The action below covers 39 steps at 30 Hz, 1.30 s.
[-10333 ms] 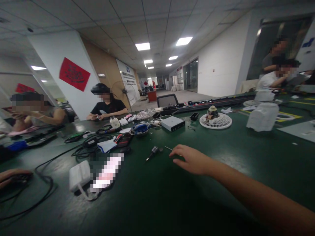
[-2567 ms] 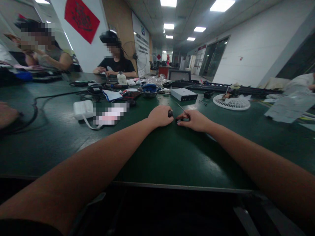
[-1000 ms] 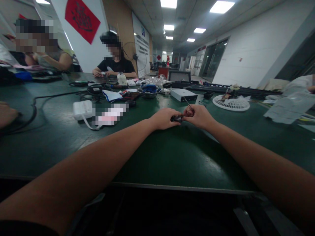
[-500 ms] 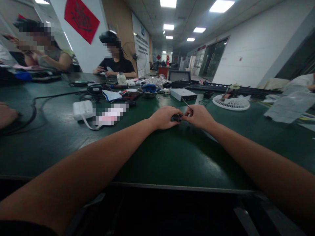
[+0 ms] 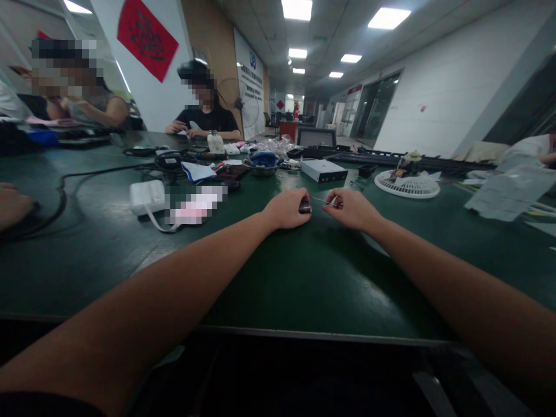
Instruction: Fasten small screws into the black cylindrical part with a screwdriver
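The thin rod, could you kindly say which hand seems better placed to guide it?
Probably the right hand: it holds the thin rod, while the left hand is occupied gripping the dark part.

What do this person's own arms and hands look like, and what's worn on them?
The left hand and right hand are bare and ungloved, with nothing visible worn at the wrists. Both forearms are uncovered too, showing no cables or clear markings. A black sleeve edge shows on the left; no right sleeve is in view.

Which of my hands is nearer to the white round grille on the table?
Right. Your right hand is left of the white round grille and closer to you; your left hand is farther left.
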Tool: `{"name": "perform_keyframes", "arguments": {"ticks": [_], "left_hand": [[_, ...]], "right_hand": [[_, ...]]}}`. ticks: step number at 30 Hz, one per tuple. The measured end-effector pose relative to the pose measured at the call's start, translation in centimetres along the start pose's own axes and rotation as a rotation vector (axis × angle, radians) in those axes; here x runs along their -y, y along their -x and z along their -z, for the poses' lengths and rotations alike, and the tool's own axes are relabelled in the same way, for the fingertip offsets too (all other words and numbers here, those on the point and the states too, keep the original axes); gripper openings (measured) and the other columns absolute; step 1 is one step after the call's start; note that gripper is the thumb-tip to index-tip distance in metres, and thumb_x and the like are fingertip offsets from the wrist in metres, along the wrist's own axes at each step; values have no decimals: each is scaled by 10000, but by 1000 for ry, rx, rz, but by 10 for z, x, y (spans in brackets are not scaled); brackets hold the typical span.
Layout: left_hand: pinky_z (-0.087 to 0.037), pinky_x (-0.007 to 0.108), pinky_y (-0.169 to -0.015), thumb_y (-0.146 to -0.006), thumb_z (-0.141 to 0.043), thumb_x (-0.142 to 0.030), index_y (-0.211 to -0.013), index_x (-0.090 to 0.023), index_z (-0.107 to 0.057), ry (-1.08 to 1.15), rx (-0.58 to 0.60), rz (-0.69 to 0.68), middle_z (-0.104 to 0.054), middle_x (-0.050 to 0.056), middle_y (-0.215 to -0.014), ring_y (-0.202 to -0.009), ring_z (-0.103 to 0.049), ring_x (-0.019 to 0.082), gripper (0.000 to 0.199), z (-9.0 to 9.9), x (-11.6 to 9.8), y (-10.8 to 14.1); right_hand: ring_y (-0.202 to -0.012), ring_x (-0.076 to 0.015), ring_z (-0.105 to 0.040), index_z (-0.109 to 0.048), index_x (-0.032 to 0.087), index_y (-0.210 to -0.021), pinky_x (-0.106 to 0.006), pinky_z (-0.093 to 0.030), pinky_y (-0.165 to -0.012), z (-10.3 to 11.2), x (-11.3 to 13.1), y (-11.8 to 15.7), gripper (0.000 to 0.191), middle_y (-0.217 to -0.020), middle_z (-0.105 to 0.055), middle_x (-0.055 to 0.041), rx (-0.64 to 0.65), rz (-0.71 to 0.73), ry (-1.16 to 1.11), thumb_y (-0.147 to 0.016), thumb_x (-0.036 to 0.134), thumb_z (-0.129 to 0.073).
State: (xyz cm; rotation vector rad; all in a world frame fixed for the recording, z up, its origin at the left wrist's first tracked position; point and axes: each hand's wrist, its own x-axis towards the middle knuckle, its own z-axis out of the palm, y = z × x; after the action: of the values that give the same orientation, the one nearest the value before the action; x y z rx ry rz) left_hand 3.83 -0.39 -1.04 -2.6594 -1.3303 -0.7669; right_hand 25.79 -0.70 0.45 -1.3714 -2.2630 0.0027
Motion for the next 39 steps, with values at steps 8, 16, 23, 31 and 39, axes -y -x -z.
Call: {"name": "perform_keyframes", "arguments": {"ticks": [8, 16, 23, 31, 39], "left_hand": [[-476, 355, -699, -732, -654, -291, -1007, -174, -564, -31, -57, 132, -685, 98, -908, -821, -647, 257, 312, 0, 8, 0], [-462, 316, -664, -751, -647, -262, -1036, -182, -562, 66, -21, 32, -679, 77, -890, -763, -636, 212, 308, 0, 7, 2], [-462, 310, -651, -760, -650, -259, -1043, -185, -569, 61, -24, 17, -689, 77, -899, -769, -644, 219, 304, 2, 5, 2], [-471, 320, -677, -768, -635, -270, -1040, -189, -570, 49, -24, 11, -693, 81, -915, -801, -653, 226, 291, 3, 4, 2], [-473, 329, -694, -782, -617, -266, -1063, -182, -582, 37, -10, 13, -691, 91, -923, -810, -646, 229, 295, 5, 1, 3]], "right_hand": [[-626, -156, -571, -742, 199, -918, -311, -387, -609, 2, -3, 1, 183, -702, -673, -25, 60, 111, -59, -853, 325, -626], [-647, -165, -576, -779, 226, -945, -327, -393, -631, 1, -2, -1, 199, -736, -693, -35, 60, 103, -68, -857, 349, -651], [-631, -161, -562, -794, 231, -958, -317, -388, -613, 0, -2, 0, 223, -702, -687, -27, 90, 120, -154, -861, 373, -651], [-653, -177, -571, -802, 218, -945, -339, -408, -645, 4, -2, -1, 229, -724, -693, -51, 37, 48, -86, -863, 373, -655], [-659, -174, -569, -792, 208, -973, -337, -408, -648, 5, 2, 1, 262, -726, -692, -46, 36, 80, -145, -879, 390, -629]]}}
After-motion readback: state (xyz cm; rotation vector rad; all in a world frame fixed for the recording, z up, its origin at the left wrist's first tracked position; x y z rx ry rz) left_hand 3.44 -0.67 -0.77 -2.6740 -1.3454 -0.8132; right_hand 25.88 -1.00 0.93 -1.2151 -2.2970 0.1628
